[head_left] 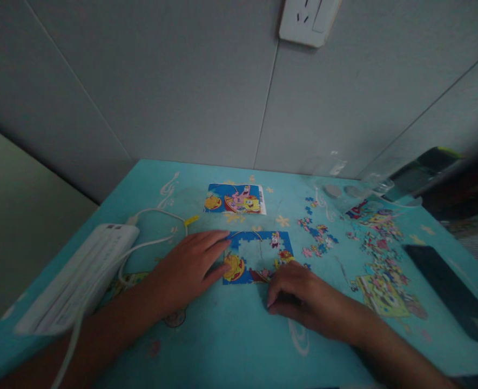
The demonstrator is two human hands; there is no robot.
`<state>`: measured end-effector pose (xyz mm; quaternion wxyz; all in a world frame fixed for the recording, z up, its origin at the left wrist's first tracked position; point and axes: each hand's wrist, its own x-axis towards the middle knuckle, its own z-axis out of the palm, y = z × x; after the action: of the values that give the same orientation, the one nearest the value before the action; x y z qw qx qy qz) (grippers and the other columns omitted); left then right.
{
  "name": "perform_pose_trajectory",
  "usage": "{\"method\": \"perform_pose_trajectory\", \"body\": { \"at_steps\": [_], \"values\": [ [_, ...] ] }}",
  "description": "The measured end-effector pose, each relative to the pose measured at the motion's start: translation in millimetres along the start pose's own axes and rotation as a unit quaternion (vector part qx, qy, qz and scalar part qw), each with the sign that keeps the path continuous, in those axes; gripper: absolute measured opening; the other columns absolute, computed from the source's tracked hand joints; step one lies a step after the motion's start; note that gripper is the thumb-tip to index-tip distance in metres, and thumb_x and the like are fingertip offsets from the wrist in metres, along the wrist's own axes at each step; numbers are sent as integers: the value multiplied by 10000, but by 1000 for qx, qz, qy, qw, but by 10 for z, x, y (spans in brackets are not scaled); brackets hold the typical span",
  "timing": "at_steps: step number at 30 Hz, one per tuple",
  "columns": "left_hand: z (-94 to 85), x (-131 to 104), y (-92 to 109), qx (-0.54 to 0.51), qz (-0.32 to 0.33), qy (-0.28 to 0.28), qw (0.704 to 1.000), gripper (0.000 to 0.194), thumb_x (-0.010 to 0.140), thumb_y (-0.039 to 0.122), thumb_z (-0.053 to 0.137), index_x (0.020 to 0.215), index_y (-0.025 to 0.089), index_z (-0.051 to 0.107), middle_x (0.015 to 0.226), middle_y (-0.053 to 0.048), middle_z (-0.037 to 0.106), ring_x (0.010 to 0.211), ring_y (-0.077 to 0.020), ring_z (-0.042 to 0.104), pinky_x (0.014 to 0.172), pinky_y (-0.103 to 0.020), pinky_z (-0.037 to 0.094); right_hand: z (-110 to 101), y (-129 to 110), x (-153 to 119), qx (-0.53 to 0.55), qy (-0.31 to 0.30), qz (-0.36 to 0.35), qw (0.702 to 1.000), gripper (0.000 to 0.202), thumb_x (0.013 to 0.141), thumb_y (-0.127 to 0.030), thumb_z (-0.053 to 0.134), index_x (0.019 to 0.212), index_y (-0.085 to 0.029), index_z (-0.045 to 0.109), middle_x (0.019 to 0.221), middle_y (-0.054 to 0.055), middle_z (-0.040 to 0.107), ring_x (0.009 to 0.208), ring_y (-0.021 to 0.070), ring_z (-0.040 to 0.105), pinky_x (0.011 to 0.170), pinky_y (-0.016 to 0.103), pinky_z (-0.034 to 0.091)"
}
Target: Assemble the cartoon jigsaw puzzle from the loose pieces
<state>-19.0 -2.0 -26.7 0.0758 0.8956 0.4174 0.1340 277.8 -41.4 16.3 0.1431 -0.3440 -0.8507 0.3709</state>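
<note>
A partly assembled puzzle (234, 268) lies on the blue table, its border joined around an open middle. My left hand (198, 262) rests at the puzzle's left edge, fingers apart, fingertips touching it, holding nothing. At the lower right corner is my right hand (293, 294), its fingers curled together; whatever they might hold is hidden. Behind the puzzle lies a picture card (235, 199) with cartoon figures. Loose puzzle pieces (317, 232) are scattered to the right of the puzzle, and a larger heap of pieces (380, 243) lies farther right.
A white power strip (79, 275) with white cables (153, 210) occupies the left side. On the right are a dark phone-like slab (449, 289) and clear containers (378, 185) near the back edge. The wall holds a socket (308, 19).
</note>
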Motion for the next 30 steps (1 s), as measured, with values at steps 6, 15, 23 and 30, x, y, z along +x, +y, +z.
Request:
{"method": "perform_pose_trajectory", "body": {
  "at_steps": [6,15,23,30],
  "values": [
    [-12,19,11,1,2,-6,1000,456,977,459,519,1374,238,553,1462,-72,518,1315,-275,499,1103,-475,410,-96,166,1,87,156,154,972,170,955,-323,593,1019,-225,716,899,27,737,778,162,664,682,275,523],
    [-13,-7,13,21,5,-2,1000,458,990,460,494,1373,214,547,1465,-78,513,1304,-264,503,1101,-458,413,-188,347,9,94,217,245,940,218,903,-371,628,936,-203,762,781,24,732,650,158,627,585,267,479],
    [9,4,2,15,6,2,1000,465,987,454,504,1390,224,533,1476,-76,505,1308,-269,500,1104,-460,407,-170,392,50,72,244,239,937,207,913,-348,618,936,-197,759,866,46,757,730,180,666,669,299,519],
    [21,7,-14,22,10,-2,1000,470,993,481,485,1373,212,550,1461,-79,516,1302,-261,504,1101,-457,409,-164,288,81,109,200,223,948,185,892,-325,653,918,-176,759,798,31,740,662,145,624,612,266,485]
  ]
}}
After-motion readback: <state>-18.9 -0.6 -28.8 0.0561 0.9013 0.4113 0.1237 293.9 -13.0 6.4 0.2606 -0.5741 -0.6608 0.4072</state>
